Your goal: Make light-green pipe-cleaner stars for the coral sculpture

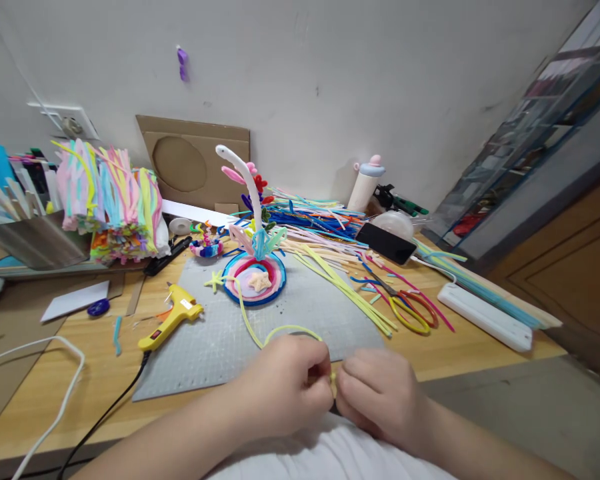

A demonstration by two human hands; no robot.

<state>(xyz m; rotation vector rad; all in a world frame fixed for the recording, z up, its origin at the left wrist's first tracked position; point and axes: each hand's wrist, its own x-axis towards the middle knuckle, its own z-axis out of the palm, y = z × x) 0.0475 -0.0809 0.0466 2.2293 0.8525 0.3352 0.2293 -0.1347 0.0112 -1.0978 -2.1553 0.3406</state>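
Both my hands are close together at the table's front edge, fingers pinched. My left hand (295,383) is closed on a yellow-green pipe cleaner (253,331), which loops back over the mat toward a small yellow-green star (214,281). A bit of yellow shows between the two hands, at the fingertips of my right hand (377,393), closed as well. Beyond them stands a pipe-cleaner piece with a round blue, pink and white base (280,283). On that base lie a cream starfish (259,282) and upright pastel leaves, with a tall white stem (253,183) behind.
A grey cutting mat (310,320) lies under the piece. Left of it is a yellow glue gun (173,320) with a black cord. Scissors (405,307), a phone (386,243) and a white power strip (485,317) lie right. Bundled pipe cleaners (113,200) stand at left.
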